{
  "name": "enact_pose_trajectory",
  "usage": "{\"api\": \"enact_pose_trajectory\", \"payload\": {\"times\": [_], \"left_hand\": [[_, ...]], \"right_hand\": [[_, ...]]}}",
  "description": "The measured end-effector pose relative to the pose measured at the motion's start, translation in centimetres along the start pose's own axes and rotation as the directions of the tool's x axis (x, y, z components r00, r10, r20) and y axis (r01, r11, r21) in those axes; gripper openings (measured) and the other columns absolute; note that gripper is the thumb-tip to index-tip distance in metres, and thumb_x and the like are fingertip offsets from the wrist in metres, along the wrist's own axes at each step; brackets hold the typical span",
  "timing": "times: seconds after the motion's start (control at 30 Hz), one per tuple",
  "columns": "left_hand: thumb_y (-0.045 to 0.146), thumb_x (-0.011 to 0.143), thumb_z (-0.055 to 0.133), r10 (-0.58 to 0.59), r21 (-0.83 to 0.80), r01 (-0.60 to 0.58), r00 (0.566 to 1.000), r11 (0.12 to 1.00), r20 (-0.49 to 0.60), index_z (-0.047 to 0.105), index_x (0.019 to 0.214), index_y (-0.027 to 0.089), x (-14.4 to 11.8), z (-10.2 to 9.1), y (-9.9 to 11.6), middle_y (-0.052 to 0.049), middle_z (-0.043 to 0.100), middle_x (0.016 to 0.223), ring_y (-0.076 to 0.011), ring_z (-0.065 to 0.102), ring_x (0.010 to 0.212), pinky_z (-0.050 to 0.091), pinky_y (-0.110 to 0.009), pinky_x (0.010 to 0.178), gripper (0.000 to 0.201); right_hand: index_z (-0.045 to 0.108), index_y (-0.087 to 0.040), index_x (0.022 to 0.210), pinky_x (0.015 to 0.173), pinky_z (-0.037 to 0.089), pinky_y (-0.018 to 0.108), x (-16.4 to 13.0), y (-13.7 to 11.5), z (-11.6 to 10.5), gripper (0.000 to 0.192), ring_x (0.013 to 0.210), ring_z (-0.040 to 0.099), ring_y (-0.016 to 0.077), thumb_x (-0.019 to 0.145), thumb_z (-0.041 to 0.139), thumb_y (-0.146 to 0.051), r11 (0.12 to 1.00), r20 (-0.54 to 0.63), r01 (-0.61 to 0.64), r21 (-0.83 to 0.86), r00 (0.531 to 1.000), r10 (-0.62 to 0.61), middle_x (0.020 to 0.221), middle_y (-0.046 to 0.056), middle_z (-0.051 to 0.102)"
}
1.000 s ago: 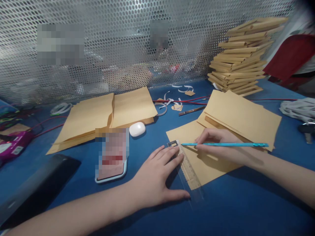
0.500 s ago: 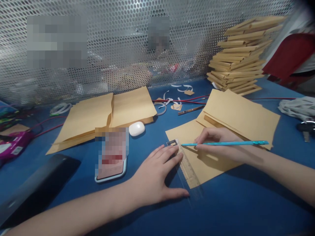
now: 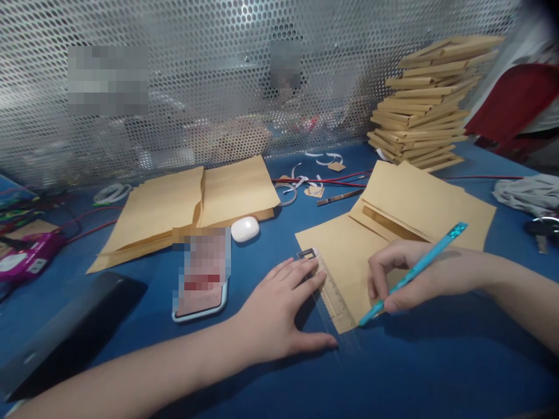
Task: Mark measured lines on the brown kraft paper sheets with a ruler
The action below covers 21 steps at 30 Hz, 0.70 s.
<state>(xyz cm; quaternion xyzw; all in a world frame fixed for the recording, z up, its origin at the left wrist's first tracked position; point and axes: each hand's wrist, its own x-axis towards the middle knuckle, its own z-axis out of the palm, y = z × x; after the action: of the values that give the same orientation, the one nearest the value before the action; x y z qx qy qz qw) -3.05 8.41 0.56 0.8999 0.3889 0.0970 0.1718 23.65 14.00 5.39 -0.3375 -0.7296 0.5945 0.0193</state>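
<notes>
With fingers spread, my left hand (image 3: pixel 288 308) presses a clear plastic ruler (image 3: pixel 334 299) down along the left edge of a brown paper sheet or envelope (image 3: pixel 338 247). My right hand (image 3: pixel 406 273) grips a turquoise pencil (image 3: pixel 419 267). Its tip touches the near left corner of the brown paper, close to the ruler's lower end. The pencil leans up to the right, its glittery end raised. More brown envelopes (image 3: pixel 423 198) lie fanned over the far part of that paper, behind my right hand.
Folded brown envelopes (image 3: pixel 157 201) lie at left, near a phone (image 3: pixel 201 302) and white earbud case (image 3: pixel 245 230). Behind stand a tall envelope stack (image 3: pixel 419 110) and a perforated metal screen (image 3: pixel 209 87). A black object (image 3: pixel 74 331) sits at near left; keys (image 3: pixel 541 233) lie at right.
My right hand has drawn the pencil tip toward me along the ruler, from its upper end to its lower end. The pencil now tilts more steeply. My left hand stays on the ruler.
</notes>
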Motion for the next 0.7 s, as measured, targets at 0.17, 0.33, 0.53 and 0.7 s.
{"api": "enact_pose_trajectory", "payload": {"times": [0.17,0.33,0.53,0.7], "left_hand": [[0.073,0.071,0.061,0.014,-0.003,-0.014,1.000,1.000,-0.017,0.044,0.138,0.018,0.0,0.1,-0.1,-0.013,0.041,0.144,-0.0319,0.037,0.132,0.024,-0.051,0.111,0.088],[0.069,0.072,0.063,0.027,0.007,-0.027,0.999,1.000,-0.039,0.048,0.134,0.018,0.1,-0.1,-0.1,-0.012,0.045,0.141,-0.0286,0.040,0.131,0.020,-0.048,0.113,0.082],[0.056,0.077,0.062,0.032,0.045,-0.028,0.997,0.999,-0.074,0.051,0.131,0.019,0.0,-0.3,0.0,-0.010,0.047,0.140,-0.0272,0.043,0.129,0.017,-0.047,0.114,0.066],[0.055,0.078,0.059,-0.033,0.074,0.035,0.999,0.997,-0.021,0.037,0.143,0.016,0.2,0.0,-0.4,-0.012,0.032,0.149,-0.0291,0.030,0.137,0.021,-0.049,0.113,0.079]], "right_hand": [[0.063,-0.019,0.070,0.064,0.050,0.030,0.4,0.4,0.0,0.013,0.072,0.065,0.0180,0.070,0.073,-0.028,1.000,-0.088,-0.021,0.022,0.996,0.022,0.075,0.003,0.069],[0.061,-0.021,0.073,0.064,0.049,0.027,1.6,1.4,-0.1,0.018,0.068,0.063,0.0148,0.071,0.075,-0.032,0.982,-0.314,0.103,0.160,0.948,-0.048,0.071,0.000,0.068],[0.066,-0.023,0.079,0.071,0.050,0.030,2.8,2.7,0.2,0.017,0.074,0.064,0.0159,0.072,0.074,-0.036,0.961,-0.517,0.141,0.239,0.856,0.003,0.076,0.000,0.069],[0.069,-0.021,0.084,0.082,0.051,0.035,3.6,3.9,0.3,0.022,0.080,0.066,0.0185,0.072,0.075,-0.038,0.917,-0.603,0.233,0.324,0.797,0.011,0.079,0.002,0.071]]}}
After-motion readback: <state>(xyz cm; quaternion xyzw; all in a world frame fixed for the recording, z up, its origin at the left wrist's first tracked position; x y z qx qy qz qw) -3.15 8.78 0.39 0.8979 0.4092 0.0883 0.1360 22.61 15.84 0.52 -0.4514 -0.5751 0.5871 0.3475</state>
